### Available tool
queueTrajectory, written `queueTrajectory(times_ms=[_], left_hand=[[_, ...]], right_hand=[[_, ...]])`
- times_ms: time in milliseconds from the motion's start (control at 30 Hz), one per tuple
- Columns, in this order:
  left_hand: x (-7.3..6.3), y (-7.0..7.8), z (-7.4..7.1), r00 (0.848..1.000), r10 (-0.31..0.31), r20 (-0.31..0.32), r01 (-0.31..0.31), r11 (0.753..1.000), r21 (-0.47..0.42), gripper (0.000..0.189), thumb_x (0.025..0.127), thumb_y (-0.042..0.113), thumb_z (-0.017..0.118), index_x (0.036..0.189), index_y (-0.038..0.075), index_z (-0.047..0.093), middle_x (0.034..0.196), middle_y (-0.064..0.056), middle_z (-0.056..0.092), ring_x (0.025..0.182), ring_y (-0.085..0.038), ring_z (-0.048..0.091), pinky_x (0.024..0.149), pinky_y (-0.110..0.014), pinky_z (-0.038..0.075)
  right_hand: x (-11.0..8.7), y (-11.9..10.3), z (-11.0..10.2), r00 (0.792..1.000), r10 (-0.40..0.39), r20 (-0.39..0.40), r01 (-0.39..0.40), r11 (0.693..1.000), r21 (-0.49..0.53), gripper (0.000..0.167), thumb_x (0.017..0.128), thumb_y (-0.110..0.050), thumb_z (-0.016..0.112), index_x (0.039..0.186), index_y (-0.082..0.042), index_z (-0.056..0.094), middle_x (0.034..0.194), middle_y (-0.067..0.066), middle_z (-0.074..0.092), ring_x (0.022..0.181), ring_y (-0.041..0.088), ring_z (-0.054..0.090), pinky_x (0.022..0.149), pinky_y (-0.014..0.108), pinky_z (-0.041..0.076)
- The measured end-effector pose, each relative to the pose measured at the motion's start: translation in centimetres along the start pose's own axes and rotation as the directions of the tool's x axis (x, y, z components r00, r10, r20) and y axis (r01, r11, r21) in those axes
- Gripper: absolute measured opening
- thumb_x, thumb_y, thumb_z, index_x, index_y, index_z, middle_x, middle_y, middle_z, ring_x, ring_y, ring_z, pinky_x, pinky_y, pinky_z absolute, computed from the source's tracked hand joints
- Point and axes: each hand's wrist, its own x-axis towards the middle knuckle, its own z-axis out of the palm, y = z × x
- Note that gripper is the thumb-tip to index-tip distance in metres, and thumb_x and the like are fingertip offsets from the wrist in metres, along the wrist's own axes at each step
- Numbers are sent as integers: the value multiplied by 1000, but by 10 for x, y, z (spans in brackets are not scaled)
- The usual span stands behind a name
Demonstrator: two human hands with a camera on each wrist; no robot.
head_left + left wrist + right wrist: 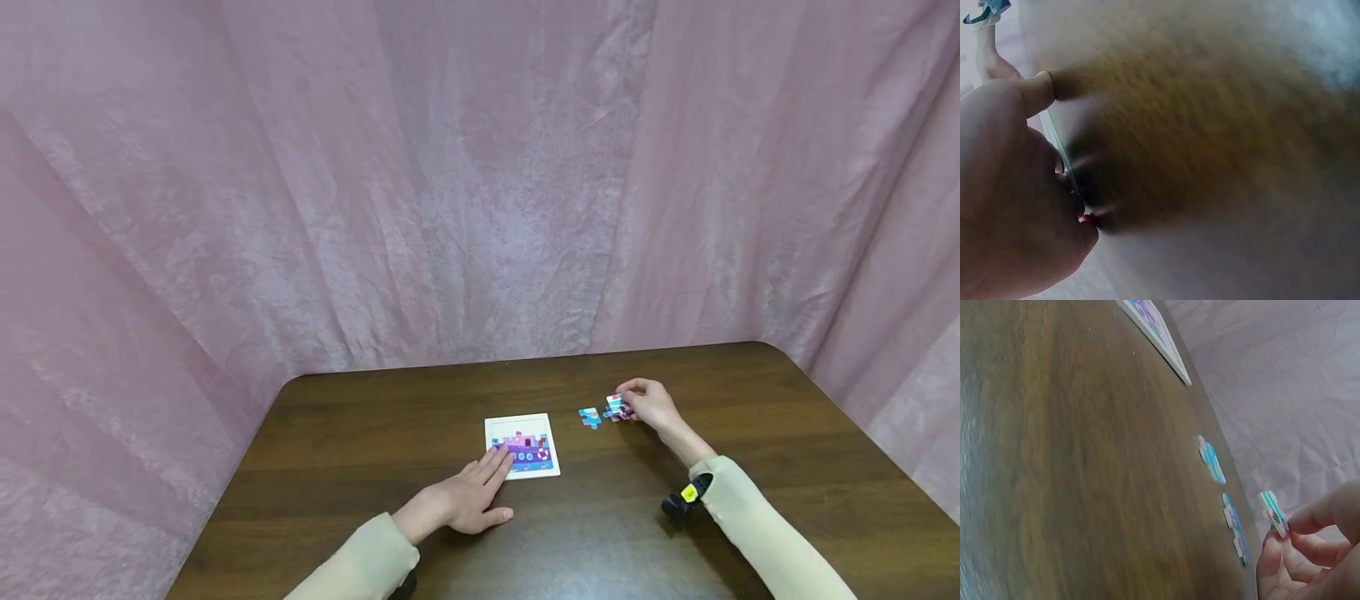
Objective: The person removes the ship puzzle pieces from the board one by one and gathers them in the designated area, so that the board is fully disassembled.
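Note:
In the head view a white-framed puzzle board lies on the table, with a purple and pink ship picture partly filling it. My left hand rests on its lower left side, fingers stretched out over the picture and thumb spread apart. Between thumb and fingers, my right hand pinches a small striped puzzle piece, raised off the table. Beneath and beside it lies a purplish puzzle piece. A blue puzzle piece lies between that one and the board. The left wrist view shows mostly palm and blurred tabletop.
The brown wooden table has rounded far corners. Right behind its far edge hangs a pink curtain, which also runs along both sides. A black strap device with a yellow patch sits on my right wrist.

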Motion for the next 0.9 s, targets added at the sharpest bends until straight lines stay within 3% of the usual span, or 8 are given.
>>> queueTrajectory(times_ms=[467, 700, 900], left_hand=[[0, 0, 2, 1000, -6, -20, 7, 999, 34, 77, 99, 51, 43, 156, 8, 13, 164, -10, 6, 152, -25, 7, 121, -40, 21], [-1, 0, 4, 1000, 1, -21, 0, 1000, 27, 77, 99, 50, 42, 156, 7, 12, 164, -11, 6, 152, -26, 8, 121, -40, 21], [1, -1, 4, 1000, 0, -26, 1, 999, 34, 77, 99, 51, 42, 156, 8, 12, 164, -10, 6, 152, -26, 7, 121, -40, 21]], right_hand=[[2, 13, -16, 997, 31, -69, -33, 999, -31, 29, 96, -9, 49, 112, 12, 60, 82, 4, 64, 63, 6, 54, 55, 22, 51], [2, 20, -22, 994, 27, -107, -43, 987, -153, 28, 95, -11, 49, 109, 9, 63, 85, 11, 63, 68, 13, 55, 57, 24, 46], [2, 23, -26, 990, -20, -141, -19, 963, -268, 27, 95, -13, 51, 106, 7, 66, 99, 23, 66, 88, 29, 58, 67, 30, 41]])
